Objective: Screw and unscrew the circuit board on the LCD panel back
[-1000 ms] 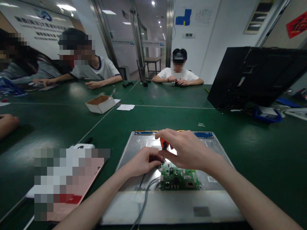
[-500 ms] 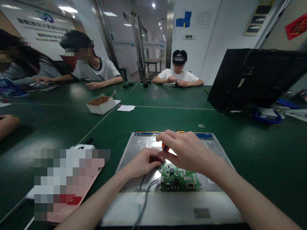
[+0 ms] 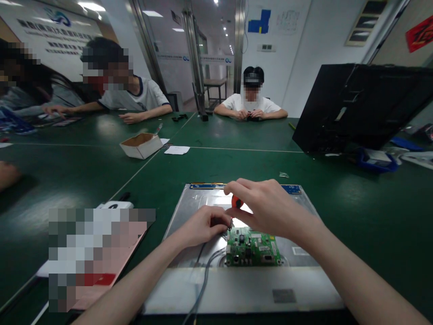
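Char. "福" on red sign [image 3: 419, 34], upper R

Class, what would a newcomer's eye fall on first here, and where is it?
Probably the green circuit board, lower centre on a silvery panel, with the right hand holding an orange tool near the board's upper left corner. The large black panel at upper right likely comes next.

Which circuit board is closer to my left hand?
The green board, beside the left hand; the blue strip lines the far edge of the panel.
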The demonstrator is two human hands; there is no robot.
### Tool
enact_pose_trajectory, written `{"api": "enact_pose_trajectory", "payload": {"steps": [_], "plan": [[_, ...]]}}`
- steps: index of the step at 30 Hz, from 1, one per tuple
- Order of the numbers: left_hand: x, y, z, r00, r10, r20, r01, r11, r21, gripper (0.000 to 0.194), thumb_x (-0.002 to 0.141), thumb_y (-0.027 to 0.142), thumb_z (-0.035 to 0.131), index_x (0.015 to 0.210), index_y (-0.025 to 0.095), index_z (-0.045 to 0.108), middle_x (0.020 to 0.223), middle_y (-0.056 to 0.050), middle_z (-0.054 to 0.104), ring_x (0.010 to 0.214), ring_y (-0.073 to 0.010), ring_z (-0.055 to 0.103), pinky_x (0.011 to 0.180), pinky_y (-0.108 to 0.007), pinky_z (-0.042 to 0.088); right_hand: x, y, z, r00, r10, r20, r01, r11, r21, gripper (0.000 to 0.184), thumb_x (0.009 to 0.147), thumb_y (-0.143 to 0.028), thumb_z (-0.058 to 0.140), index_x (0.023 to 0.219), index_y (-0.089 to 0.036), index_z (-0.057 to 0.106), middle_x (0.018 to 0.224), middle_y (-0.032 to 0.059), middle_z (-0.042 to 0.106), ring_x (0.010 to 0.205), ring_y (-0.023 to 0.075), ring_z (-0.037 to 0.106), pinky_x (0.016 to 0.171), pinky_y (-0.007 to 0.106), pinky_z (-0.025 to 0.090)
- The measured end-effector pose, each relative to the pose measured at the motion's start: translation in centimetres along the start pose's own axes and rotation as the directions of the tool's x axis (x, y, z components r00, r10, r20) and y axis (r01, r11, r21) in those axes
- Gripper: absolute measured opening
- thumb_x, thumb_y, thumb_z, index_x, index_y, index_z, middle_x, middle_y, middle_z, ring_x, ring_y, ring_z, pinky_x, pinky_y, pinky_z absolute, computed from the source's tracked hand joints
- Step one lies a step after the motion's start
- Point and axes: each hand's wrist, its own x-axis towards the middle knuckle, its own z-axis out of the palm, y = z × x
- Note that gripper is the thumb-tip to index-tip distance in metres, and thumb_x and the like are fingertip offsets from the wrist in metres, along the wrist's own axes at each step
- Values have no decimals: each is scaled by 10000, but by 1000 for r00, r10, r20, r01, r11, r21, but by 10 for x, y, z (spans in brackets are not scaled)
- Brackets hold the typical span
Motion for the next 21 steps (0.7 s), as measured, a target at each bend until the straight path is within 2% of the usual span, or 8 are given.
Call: {"api": "enact_pose_trajectory", "payload": {"steps": [2,6,9,16,21], "plan": [[0,-1,0,1000,-1,-4,1,1000,1,107,759,99,594,786,152,682,776,-9,701,730,-161,637,698,-267,498,-1,1,-1,1000,-7,2,7,1000,-8,155,932,-292,485,1022,-175,531,909,23,620,644,118,512,519,262,260],[1,0,1,1000,24,-6,-24,999,-48,94,756,101,598,753,151,677,746,-10,694,718,-161,629,683,-261,494,-3,0,-6,999,-40,29,38,996,75,195,858,-207,507,1049,-166,512,1003,41,597,675,117,502,528,262,282],[0,3,0,999,33,9,-32,998,-48,125,755,88,591,791,152,693,776,-16,704,737,-167,635,706,-271,492,-4,0,-9,998,-41,54,36,995,97,177,834,-170,496,1010,-164,510,974,41,597,667,117,485,532,260,288],[1,2,0,1000,12,-7,-12,1000,-6,145,746,63,586,787,156,689,784,-14,701,726,-166,631,707,-278,484,-2,0,-6,1000,-11,20,11,1000,-5,112,929,-249,477,995,-172,522,910,20,616,606,101,472,510,252,252],[1,1,0,1000,26,-5,-26,1000,1,141,754,70,585,802,148,692,798,-20,703,744,-172,634,716,-277,481,-3,0,-9,999,-16,37,16,1000,-8,128,887,-237,498,990,-169,531,921,32,612,645,118,491,516,261,248]]}}
